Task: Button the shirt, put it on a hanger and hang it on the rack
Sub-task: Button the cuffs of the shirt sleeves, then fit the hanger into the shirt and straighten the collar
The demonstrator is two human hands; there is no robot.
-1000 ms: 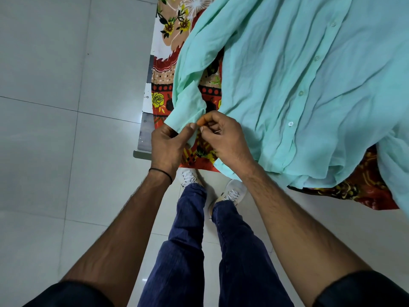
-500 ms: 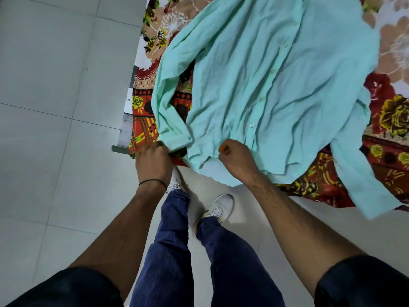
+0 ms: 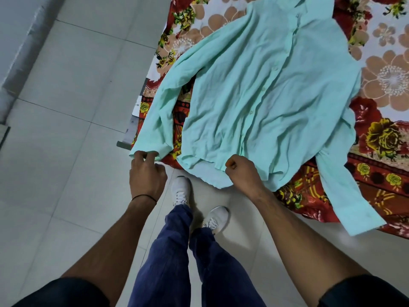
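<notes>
A mint-green long-sleeved shirt (image 3: 265,96) lies front up on a floral sheet, collar at the far end, its button placket running down the middle. My left hand (image 3: 147,176) holds the cuff of the near left sleeve (image 3: 152,129) at the bed's edge, fingertips curled on the fabric. Over the shirt's bottom hem, just below the placket, my right hand (image 3: 241,171) is curled into a fist and seems to grip the cloth. The other sleeve (image 3: 345,196) hangs over the edge at the right. No hanger or rack is in view.
The red, white and tan floral sheet (image 3: 387,80) covers a bed whose metal frame corner (image 3: 129,134) sticks out at the left. Grey tiled floor (image 3: 66,107) spreads to the left and below. My legs and white shoes (image 3: 181,191) stand close to the bed edge.
Both hands left the cuff they were working together. The right hand moved to the hem, the left stayed at the cuff. The view lifted, showing the whole shirt spread flatter.
</notes>
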